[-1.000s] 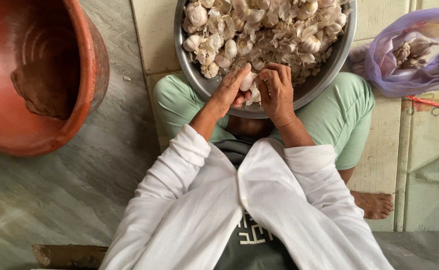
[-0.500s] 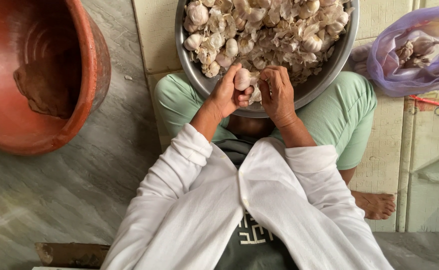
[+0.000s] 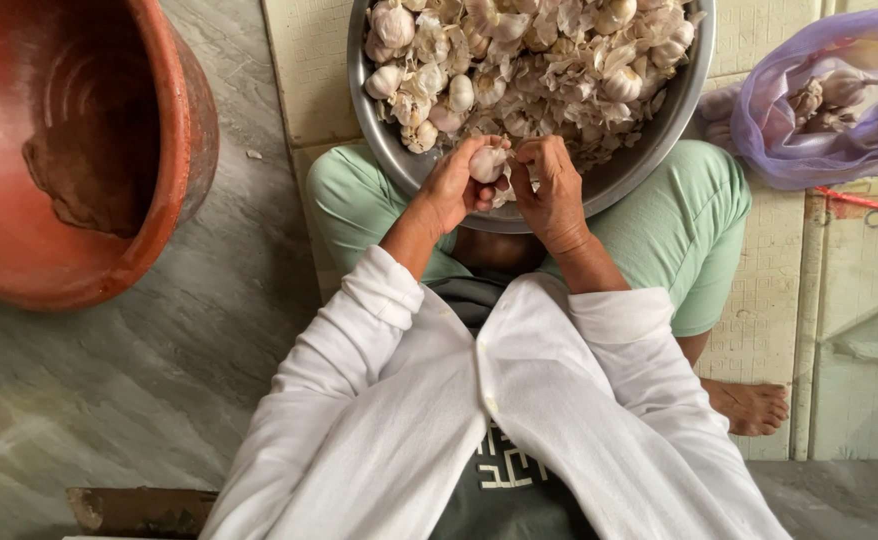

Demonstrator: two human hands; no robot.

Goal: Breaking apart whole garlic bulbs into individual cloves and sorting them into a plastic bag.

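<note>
While both hands meet over the steel bowl (image 3: 384, 130), the left hand (image 3: 451, 190) holds a garlic bulb (image 3: 486, 163) in its grip — right hand's (image 3: 549, 185) fingers pinch it.

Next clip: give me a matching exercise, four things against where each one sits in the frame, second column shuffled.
Things:
1. garlic bulb
2. metal bowl
3. clay pot
4. plastic bag

Places:
A. on the floor at far left
B. on the person's lap, full of garlic and skins
C. between the left hand and right hand
D. on the floor at upper right, with garlic inside

Pairs: 1-C, 2-B, 3-A, 4-D
</note>
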